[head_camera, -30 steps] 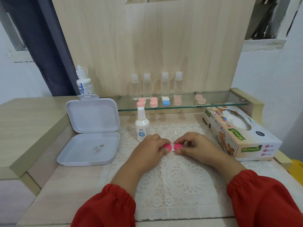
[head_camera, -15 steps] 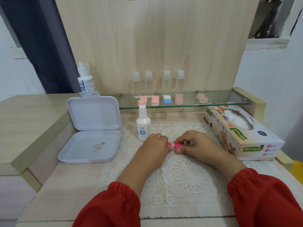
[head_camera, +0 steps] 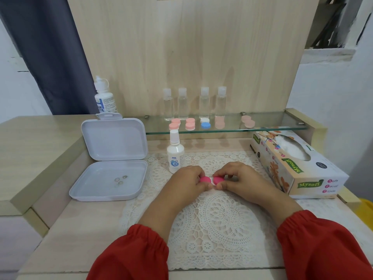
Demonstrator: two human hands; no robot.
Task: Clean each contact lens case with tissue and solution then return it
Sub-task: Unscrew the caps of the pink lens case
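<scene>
A contact lens case with two bright pink caps point(head_camera: 211, 180) lies on the white lace mat point(head_camera: 212, 219). My left hand point(head_camera: 188, 181) pinches its left cap and my right hand point(head_camera: 240, 179) pinches its right cap. A small white solution bottle point(head_camera: 175, 155) stands upright just behind my left hand. The Mysoft tissue box point(head_camera: 296, 164) lies to the right with tissue showing in its slot. Several more lens cases, pink ones point(head_camera: 190, 123) and a blue and white one point(head_camera: 205, 123), sit on the glass shelf point(head_camera: 272, 123).
An open white plastic box point(head_camera: 113, 158) at the left holds a few small clear pieces point(head_camera: 120, 180). A larger solution bottle point(head_camera: 104, 98) stands behind it. Several clear bottles point(head_camera: 193, 103) line the back of the shelf against the wooden panel.
Both hands stay on the pink lens case with small finger shifts on the caps. The case remains on the mat.
</scene>
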